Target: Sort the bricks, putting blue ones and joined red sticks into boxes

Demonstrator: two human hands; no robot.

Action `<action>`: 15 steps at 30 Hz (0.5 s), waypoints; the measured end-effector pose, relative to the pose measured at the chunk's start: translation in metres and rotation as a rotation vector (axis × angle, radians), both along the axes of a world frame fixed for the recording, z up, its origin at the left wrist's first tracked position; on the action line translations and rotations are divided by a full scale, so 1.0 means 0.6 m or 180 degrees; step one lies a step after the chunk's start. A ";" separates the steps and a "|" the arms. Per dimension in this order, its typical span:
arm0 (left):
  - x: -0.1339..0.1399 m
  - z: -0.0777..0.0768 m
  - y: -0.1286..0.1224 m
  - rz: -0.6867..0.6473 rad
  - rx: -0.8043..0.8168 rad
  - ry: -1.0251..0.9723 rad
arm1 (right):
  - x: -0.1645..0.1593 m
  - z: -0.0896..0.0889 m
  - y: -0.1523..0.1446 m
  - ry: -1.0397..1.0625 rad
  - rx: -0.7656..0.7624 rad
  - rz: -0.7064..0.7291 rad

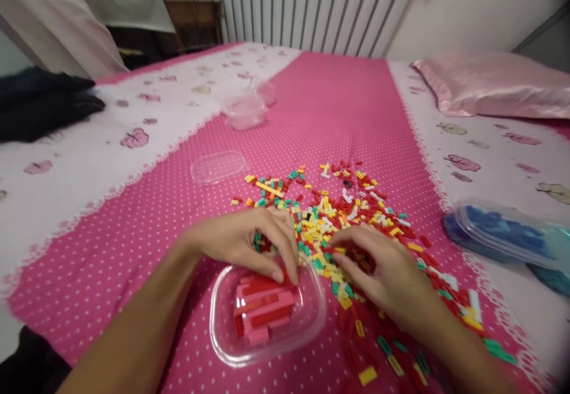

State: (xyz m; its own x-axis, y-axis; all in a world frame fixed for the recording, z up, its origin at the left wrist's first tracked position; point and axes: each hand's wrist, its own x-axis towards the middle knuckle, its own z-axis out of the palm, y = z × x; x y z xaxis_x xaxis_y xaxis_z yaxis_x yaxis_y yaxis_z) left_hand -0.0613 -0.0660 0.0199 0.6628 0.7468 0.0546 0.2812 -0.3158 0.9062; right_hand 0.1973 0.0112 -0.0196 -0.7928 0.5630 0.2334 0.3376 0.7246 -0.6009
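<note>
A clear plastic container (pixel 267 358) stands on the bed in front of me, holding red and pink building bricks (pixel 262 311) laid in rows. My left hand (pixel 262 242) reaches over its far rim, thumb and forefinger pinched on a red brick (pixel 288 277) at the container's inner edge. To the right, my right hand (pixel 378 263) is at the loose pile of small building bricks (pixel 327 216) in red, yellow, green and white. Its thumb and forefinger close around a small yellow brick (pixel 341 250); the other fingers curl underneath, partly hidden.
A clear lid (pixel 220 167) lies beyond the container, with more clear tubs (pixel 244 106) farther off. At the right is a lidded container of blue pieces (pixel 503 230). A pink pillow (pixel 494 88) and dark cloth (pixel 44 103) lie at the sides.
</note>
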 end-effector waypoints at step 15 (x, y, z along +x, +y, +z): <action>-0.009 -0.061 -0.006 0.0121 0.0501 0.0183 | -0.010 -0.044 0.013 0.0714 0.0217 -0.0047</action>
State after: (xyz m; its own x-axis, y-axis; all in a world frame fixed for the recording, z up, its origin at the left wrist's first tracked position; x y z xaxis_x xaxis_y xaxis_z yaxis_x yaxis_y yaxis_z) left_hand -0.0666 -0.0694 -0.0170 0.6397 0.7566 0.1358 0.3456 -0.4408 0.8284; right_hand 0.1912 0.0187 -0.0462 -0.7085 0.5511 0.4408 0.2120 0.7620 -0.6119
